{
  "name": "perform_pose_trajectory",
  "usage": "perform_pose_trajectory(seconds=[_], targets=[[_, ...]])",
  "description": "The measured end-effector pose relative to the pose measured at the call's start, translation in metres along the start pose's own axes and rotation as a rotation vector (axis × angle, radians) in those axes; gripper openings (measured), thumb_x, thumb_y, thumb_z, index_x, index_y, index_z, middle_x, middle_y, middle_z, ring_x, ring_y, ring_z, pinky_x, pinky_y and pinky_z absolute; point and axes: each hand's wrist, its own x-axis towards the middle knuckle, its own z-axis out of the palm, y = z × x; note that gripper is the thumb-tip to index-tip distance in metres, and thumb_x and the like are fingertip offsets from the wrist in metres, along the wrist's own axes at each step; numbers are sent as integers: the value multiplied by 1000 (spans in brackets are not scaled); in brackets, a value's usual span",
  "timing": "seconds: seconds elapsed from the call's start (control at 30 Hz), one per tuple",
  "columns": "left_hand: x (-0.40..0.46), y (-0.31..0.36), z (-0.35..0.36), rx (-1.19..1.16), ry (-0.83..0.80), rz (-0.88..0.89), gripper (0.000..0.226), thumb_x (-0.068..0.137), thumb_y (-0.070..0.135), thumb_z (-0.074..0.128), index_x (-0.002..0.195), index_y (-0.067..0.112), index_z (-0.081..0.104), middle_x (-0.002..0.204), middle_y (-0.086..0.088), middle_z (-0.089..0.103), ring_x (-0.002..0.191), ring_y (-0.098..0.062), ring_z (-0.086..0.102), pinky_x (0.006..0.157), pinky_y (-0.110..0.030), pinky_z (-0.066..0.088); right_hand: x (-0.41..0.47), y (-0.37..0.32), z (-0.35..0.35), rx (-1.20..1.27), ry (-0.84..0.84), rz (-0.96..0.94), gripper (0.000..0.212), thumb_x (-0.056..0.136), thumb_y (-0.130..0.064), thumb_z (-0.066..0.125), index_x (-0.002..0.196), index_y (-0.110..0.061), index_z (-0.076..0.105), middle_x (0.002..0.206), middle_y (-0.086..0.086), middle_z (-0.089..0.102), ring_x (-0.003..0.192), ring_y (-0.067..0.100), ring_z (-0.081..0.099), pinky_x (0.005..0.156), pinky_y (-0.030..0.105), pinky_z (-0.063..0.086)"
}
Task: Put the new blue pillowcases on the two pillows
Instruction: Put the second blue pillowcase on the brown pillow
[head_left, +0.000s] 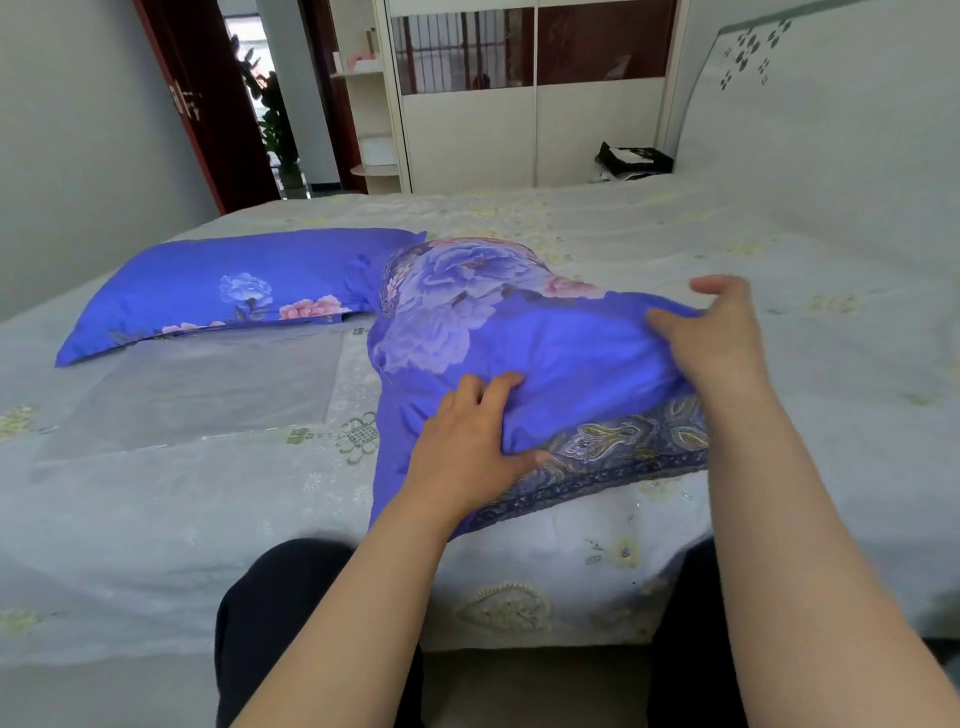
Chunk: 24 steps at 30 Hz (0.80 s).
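Pale patterned bedspread (208, 493) covers the bed, with bare spread to the left and right of the work. One pillow (228, 293) in a blue flowered case lies flat at the far left. Just beside it, touching at a corner, the second pillow (524, 364) reaches toward the bed's near edge. The left hand (467, 441) grips a fold of its blue cloth near the patterned border; the right hand (711, 332) pinches the cloth at the right edge.
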Motion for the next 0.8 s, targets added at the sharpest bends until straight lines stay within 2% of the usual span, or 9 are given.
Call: perform_pose_trajectory(seconds=[0.1, 0.17, 0.2, 0.27, 0.4, 0.53, 0.63, 0.7, 0.8], targets=[[-4, -1, 1, 72, 118, 28, 47, 80, 34, 53, 127, 30, 52, 110, 2, 50, 105, -25, 49, 85, -38, 45, 0, 15, -26, -184, 189, -50, 37, 83, -14, 52, 119, -24, 50, 93, 2, 53, 94, 29, 53, 83, 38, 39], [-8, 2, 0, 53, 202, 148, 30, 75, 27, 48, 99, 23, 66, 89, 1, 52, 90, -27, 53, 71, -34, 42, 2, 30, -26, -289, 260, -59, 39, 83, -6, 47, 117, -23, 54, 106, 9, 57, 110, 33, 50, 93, 43, 34], [-8, 3, -2, 34, 191, 193, 16, 77, 29, 50, 81, 20, 63, 77, 2, 49, 83, -27, 53, 66, -32, 38, 3, 38, -23, -337, 253, -39, 40, 85, -4, 46, 120, -21, 54, 118, 12, 53, 116, 34, 46, 97, 44, 32], [-11, 7, -5, 94, 55, 210, 35, 85, 44, 56, 62, 21, 44, 67, 5, 43, 78, -24, 51, 67, -33, 34, 5, 53, -12, -318, 109, 21, 42, 92, -16, 50, 134, -16, 46, 137, 16, 40, 124, 35, 41, 101, 43, 32], [-22, -1, 7, 276, -54, 67, 38, 67, 57, 69, 81, 28, 48, 87, 9, 47, 91, -16, 43, 82, -34, 30, 6, 65, 10, -92, -314, 208, 78, 86, -52, 58, 143, -5, 32, 146, 12, 39, 130, 30, 43, 104, 36, 34], [-30, -14, 36, 443, 307, 82, 26, 66, 16, 61, 91, 21, 56, 91, -3, 51, 78, -28, 48, 73, -37, 33, -1, 76, 34, -314, -390, 113, 64, 79, -56, 63, 121, -8, 56, 118, 9, 63, 104, 31, 59, 87, 39, 48], [-15, -37, 18, 401, 498, -38, 25, 68, 13, 44, 88, 19, 59, 94, -7, 54, 82, -31, 49, 74, -39, 33, -15, 78, 48, -152, -354, 110, 49, 82, -44, 67, 109, -4, 59, 100, 7, 62, 95, 29, 60, 76, 32, 44], [-2, -52, 1, 386, 428, -103, 24, 66, 7, 47, 86, 18, 57, 94, -7, 55, 85, -32, 51, 72, -38, 35, -22, 77, 51, 74, -333, 185, 36, 83, -34, 70, 95, -1, 62, 90, 8, 61, 81, 24, 59, 69, 29, 42], [8, -68, -12, 245, 107, -79, 23, 67, 9, 52, 83, 24, 44, 92, 1, 54, 92, -29, 51, 71, -36, 39, -23, 76, 43, 482, -399, 452, 18, 83, -24, 69, 86, -6, 67, 94, 12, 69, 75, 24, 64, 74, 35, 52]])
